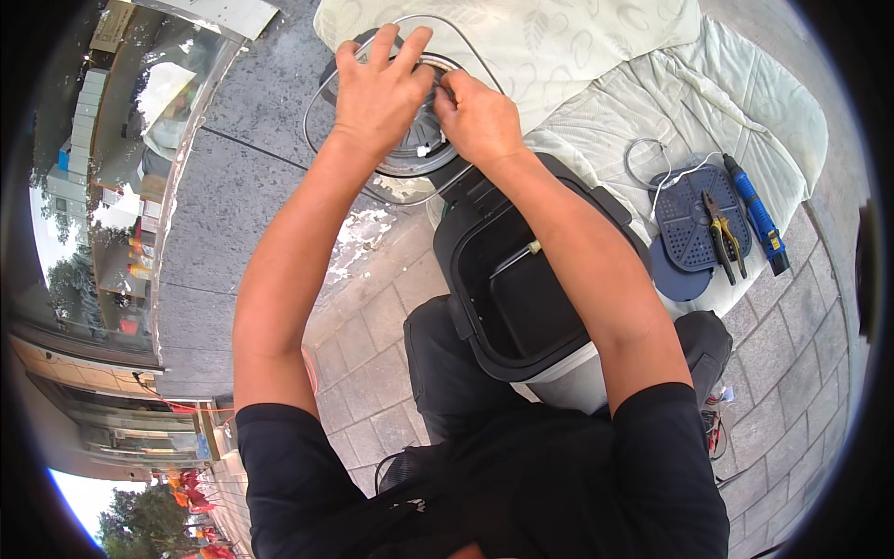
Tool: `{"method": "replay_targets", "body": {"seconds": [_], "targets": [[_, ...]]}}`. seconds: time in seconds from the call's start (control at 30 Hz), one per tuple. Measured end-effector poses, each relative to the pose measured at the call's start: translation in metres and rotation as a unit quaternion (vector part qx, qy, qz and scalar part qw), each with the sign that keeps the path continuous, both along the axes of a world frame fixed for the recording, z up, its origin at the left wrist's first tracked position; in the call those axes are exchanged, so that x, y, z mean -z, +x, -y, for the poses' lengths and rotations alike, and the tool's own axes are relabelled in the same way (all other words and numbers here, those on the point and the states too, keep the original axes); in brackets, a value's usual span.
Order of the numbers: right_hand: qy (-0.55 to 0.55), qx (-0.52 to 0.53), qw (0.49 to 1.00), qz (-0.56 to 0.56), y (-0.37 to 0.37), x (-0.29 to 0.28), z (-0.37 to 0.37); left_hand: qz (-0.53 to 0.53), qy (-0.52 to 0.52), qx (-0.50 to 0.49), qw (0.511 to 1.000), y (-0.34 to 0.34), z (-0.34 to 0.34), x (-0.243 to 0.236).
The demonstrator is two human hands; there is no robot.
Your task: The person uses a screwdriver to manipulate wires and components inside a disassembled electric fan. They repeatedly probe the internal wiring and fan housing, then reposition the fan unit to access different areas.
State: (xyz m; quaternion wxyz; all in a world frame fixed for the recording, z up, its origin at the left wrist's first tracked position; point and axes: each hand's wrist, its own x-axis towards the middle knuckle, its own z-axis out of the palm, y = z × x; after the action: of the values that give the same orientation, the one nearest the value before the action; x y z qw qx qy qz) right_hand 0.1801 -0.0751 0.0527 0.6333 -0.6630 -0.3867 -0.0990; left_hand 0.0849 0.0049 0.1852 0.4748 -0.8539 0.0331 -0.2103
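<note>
A black, rounded-square tub [521, 279] stands between my knees, its hinged lid swung back away from me. A round, metal-rimmed part [410, 160] sits on the lid, with a thin wire-like loop [468, 47] around it. Over the far side of that part is my left hand [380, 98]; three fingers fan out, while its index finger and thumb seem drawn in, tips hidden. My right hand [480, 119] is closed in a pinch at the right side of the rim, close against the left. Whatever either hand pinches is hidden. A yellow-handled screwdriver [517, 258] lies inside the tub.
Pale quilted cloth [689, 102] spreads beyond the tub. On its right part lie a dark perforated plate [694, 224], yellow-handled pliers [719, 233], a blue pen-shaped tool [756, 212] and a white cable [684, 174]. A grey stone ledge [242, 186] and a window stand left.
</note>
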Motion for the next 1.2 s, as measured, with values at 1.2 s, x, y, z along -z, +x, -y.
{"method": "replay_targets", "body": {"seconds": [1.2], "targets": [[-0.092, -0.141, 0.977, 0.131, -0.013, 0.013, 0.038, 0.396, -0.675, 0.038, 0.622, -0.12, 0.007, 0.055]]}}
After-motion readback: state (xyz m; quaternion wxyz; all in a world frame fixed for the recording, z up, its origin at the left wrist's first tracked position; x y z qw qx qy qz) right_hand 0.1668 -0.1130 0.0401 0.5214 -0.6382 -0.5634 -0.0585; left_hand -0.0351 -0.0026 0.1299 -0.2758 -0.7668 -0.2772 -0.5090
